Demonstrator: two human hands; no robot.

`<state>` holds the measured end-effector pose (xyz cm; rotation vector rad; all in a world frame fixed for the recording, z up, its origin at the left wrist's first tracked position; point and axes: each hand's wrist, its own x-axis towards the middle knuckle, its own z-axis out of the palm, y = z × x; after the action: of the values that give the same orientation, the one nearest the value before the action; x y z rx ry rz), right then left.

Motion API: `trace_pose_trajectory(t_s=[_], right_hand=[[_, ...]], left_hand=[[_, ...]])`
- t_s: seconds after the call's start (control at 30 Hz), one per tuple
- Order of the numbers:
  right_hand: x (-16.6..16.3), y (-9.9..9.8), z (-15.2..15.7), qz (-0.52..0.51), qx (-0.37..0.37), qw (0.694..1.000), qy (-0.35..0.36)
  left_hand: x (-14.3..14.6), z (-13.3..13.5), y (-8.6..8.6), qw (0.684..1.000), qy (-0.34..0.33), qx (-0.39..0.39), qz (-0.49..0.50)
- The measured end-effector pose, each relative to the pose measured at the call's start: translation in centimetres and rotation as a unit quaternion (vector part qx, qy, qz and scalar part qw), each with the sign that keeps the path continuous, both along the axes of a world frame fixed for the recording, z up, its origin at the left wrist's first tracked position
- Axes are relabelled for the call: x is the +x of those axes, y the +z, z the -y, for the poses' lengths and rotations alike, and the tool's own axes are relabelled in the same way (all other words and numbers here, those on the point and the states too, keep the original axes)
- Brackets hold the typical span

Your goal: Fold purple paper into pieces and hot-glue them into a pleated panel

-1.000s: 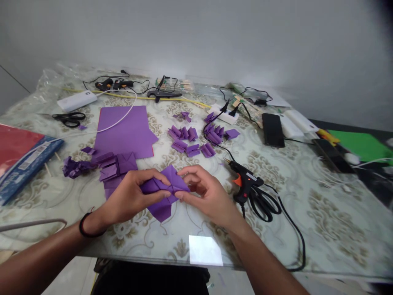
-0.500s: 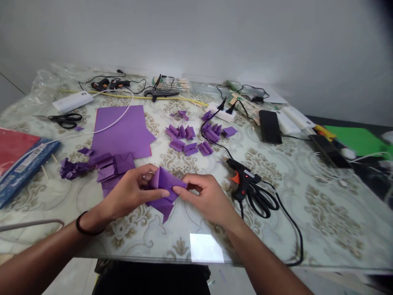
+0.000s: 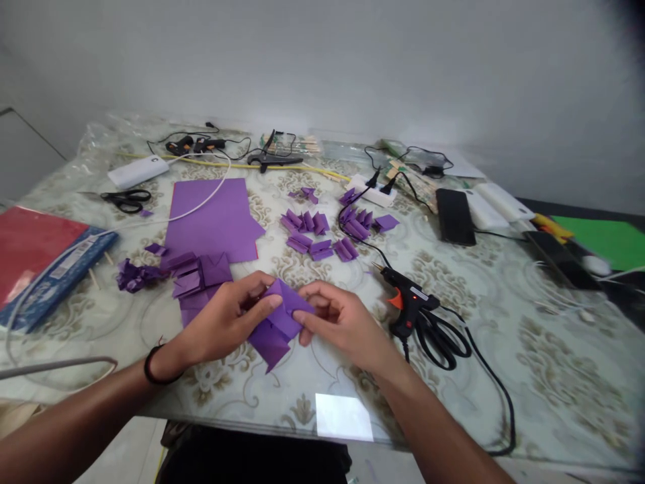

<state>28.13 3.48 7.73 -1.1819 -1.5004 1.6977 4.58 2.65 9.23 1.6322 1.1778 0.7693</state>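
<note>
A partly folded sheet of purple paper is pinched between my two hands above the near part of the table. My left hand grips its left side, thumb on top and fingers behind. On its right corner my right hand closes with thumb and index finger. A pointed flap hangs down toward me. Just left of my left hand lie folded purple pieces in a stack, with a crumpled purple paper beside them. Beyond my hands are several small folded purple pieces.
A glue gun rests to my right against black-handled scissors, its cord trailing to the near edge. Purple sheets lie at left, near a red-and-blue packet. Farther back are a power strip and a phone.
The upper flap of the purple paper, which stood up before, is now folded flat under my left thumb. The camera view has shifted slightly, moving the table things to the right.
</note>
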Motion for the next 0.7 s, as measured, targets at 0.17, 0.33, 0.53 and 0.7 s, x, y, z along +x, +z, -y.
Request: trace_pose_trajectory(t_s=[0.17, 0.33, 0.53, 0.7], right_hand=[[-1.5, 0.1, 2.2, -0.077, -0.108, 0.987, 0.094], [-4.3, -1.7, 4.7, -0.14, -0.134, 0.98, 0.043], [-6.9, -3.5, 4.9, -0.116, -0.106, 0.987, 0.027], [-8.2, -3.3, 2.4, -0.076, -0.1, 0.991, 0.036]], left_hand=[[-1.2, 1.5, 0.7, 0.983, -0.066, 0.091, -0.149], [-3.0, 4.5, -1.5, 0.943, -0.038, 0.208, -0.257], [-6.6, 7.4, -1.8, 0.939, 0.081, 0.244, -0.228], [-9.5, 8.7, -2.2, 0.951, 0.077, 0.193, -0.23]])
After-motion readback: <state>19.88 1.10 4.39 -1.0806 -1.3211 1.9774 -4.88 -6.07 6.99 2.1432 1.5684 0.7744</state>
